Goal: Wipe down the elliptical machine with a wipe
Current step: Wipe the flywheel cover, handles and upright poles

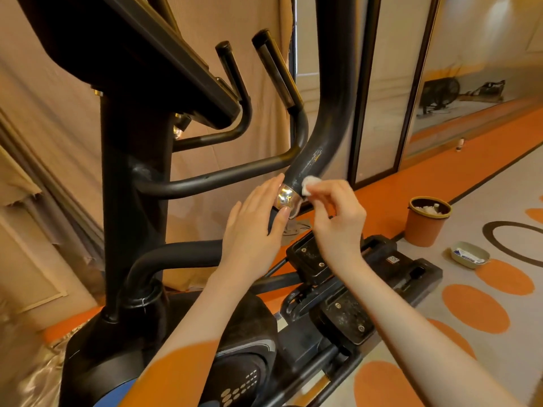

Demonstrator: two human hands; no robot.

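Observation:
A black elliptical machine (135,183) fills the left and middle of the head view. Its thick curved handle arm (326,118) ends in a chrome joint (284,197). My right hand (338,218) pinches a small white wipe (308,185) and holds it against the lower end of that arm. My left hand (252,227) rests on the arm just below the chrome joint, fingers straight and the thumb lying across the joint. Two black pedals (346,315) lie below my forearms.
An orange bin (426,221) with white waste inside stands on the floor to the right. A small tray (469,254) with packets lies beside it. Beige curtains hang behind the machine. Dark-framed glass panels (390,92) stand to the right. The floor is grey with orange dots.

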